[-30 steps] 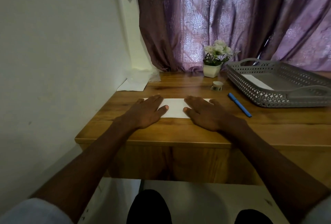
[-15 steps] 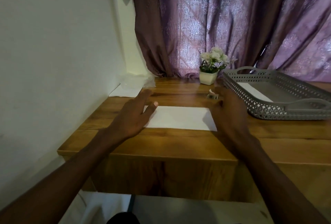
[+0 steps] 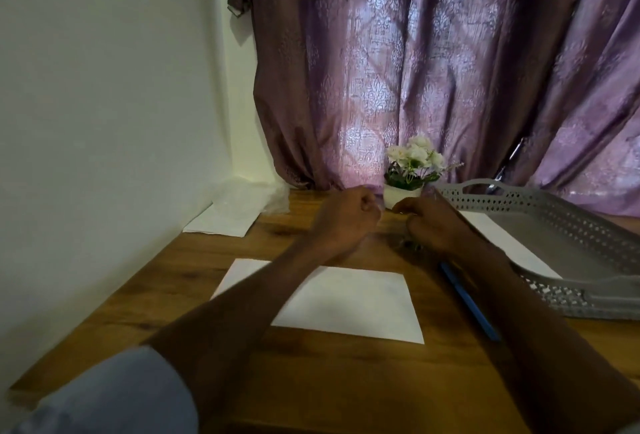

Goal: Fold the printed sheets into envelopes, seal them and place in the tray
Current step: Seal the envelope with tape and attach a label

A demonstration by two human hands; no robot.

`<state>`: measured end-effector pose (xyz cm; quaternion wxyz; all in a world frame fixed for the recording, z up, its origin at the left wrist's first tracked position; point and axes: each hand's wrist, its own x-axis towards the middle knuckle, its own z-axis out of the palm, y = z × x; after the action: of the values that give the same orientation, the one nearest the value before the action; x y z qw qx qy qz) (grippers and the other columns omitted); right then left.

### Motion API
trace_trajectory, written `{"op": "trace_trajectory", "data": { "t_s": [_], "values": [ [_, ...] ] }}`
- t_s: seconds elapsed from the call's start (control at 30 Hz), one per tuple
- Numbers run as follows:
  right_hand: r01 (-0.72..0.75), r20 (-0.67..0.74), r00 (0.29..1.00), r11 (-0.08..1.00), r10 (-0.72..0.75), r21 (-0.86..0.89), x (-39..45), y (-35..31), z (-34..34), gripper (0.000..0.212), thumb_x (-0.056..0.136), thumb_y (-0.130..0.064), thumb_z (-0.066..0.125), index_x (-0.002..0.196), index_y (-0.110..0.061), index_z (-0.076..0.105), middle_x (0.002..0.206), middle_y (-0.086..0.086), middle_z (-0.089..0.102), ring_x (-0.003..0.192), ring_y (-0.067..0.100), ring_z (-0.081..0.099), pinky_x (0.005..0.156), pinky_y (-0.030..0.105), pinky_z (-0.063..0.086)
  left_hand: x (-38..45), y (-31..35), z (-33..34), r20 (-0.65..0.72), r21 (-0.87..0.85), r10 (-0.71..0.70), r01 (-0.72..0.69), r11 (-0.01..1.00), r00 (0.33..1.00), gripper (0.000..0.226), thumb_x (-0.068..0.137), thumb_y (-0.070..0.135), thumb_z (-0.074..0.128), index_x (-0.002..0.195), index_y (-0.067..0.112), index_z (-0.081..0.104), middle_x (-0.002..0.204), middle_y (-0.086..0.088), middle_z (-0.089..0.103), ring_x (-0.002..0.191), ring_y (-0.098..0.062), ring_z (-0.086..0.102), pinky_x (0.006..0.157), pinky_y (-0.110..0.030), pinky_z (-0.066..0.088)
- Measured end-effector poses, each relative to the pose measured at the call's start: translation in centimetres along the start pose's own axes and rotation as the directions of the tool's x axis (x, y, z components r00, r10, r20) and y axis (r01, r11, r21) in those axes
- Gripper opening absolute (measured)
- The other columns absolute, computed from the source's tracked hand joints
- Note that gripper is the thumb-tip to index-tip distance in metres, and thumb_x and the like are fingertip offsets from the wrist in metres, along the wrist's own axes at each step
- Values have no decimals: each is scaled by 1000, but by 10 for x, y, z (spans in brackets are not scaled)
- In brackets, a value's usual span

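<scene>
A white folded sheet (image 3: 346, 302) lies flat on the wooden desk (image 3: 311, 381), partly under my left forearm. Both hands are raised beyond it, near the flower pot. My right hand (image 3: 436, 225) grips the small tape roll (image 3: 412, 223), which is mostly hidden by the fingers. My left hand (image 3: 343, 222) is curled close beside it and pinches what looks like the tape's loose end; the strip is blurred. The grey perforated tray (image 3: 571, 298) stands at the right with a white envelope (image 3: 502, 239) inside.
A blue pen (image 3: 471, 305) lies between the folded sheet and the tray. A white pot of flowers (image 3: 401, 194) stands at the back by the purple curtain. Spare white paper (image 3: 221, 222) under clear plastic (image 3: 249, 198) sits in the back left corner against the wall.
Both hands have left the folded sheet and moved back and up. The right hand has picked up the tape roll and the left hand has closed beside it.
</scene>
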<state>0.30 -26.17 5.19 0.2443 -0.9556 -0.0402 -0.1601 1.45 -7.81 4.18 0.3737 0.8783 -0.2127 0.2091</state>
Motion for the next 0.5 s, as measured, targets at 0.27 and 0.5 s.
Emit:
{"op": "trace_trajectory", "data": {
  "t_s": [0.27, 0.5],
  "values": [
    [48, 194, 981, 988, -19, -144, -5, 20, 12, 44, 92, -14, 64, 136, -15, 57, 135, 11, 59, 119, 25, 58, 94, 31, 49, -2, -19, 25, -43, -26, 24, -25, 999, 999, 38, 90, 13, 69, 128, 17, 68, 123, -4, 70, 108, -19, 64, 93, -30, 50],
    [100, 57, 994, 990, -95, -99, -5, 14, 9, 49, 91, -22, 73, 138, -16, 59, 132, 10, 65, 118, 26, 62, 94, 28, 49, -2, -16, 24, 18, -140, 29, -27, 990, 999, 36, 89, 14, 75, 124, 17, 71, 108, 0, 73, 96, -14, 67, 92, -38, 58]
  ]
}}
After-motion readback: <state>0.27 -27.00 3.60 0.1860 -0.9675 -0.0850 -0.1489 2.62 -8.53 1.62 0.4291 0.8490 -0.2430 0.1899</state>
